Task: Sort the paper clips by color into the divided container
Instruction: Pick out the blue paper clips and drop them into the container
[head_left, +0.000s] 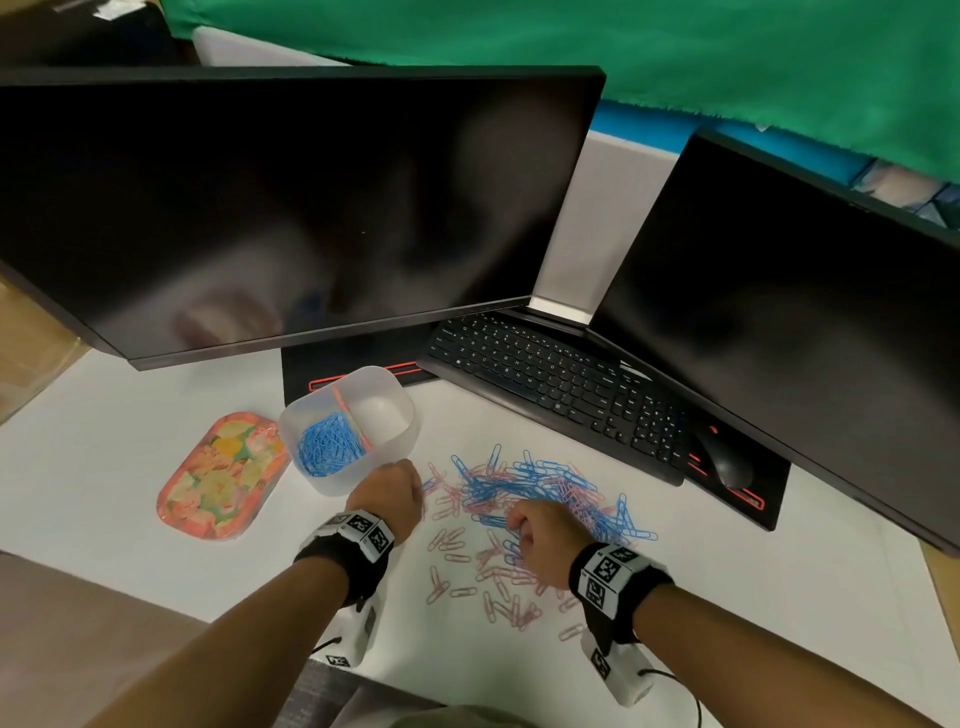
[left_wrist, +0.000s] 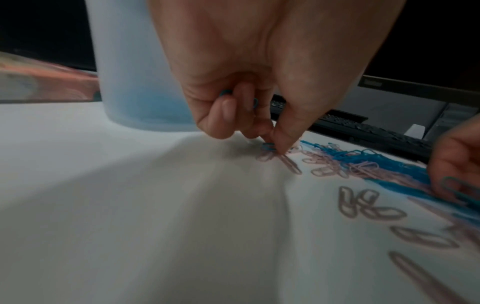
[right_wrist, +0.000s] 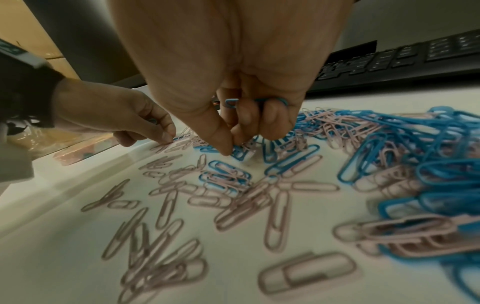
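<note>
Blue and pink paper clips (head_left: 524, 493) lie mixed in a heap on the white desk, with pink ones (right_wrist: 166, 242) scattered nearer me. The translucent divided container (head_left: 402, 447) stands at the heap's left; its left compartment holds blue clips (head_left: 327, 447), and I see nothing in the right one. My left hand (head_left: 387, 493) keeps blue clips (left_wrist: 255, 102) in its curled fingers while thumb and forefinger pinch at a blue clip (left_wrist: 269, 147) at the heap's left edge. My right hand (head_left: 543, 540) holds blue clips (right_wrist: 255, 100) in curled fingers and pinches at another blue clip (right_wrist: 240, 153) in the heap.
A lid with a fruit pattern (head_left: 221, 475) lies left of the container. A black keyboard (head_left: 556, 387) and mouse (head_left: 724, 460) sit behind the heap. Two dark monitors (head_left: 291, 208) rise at the back. The desk's front edge (head_left: 171, 605) runs near my left forearm.
</note>
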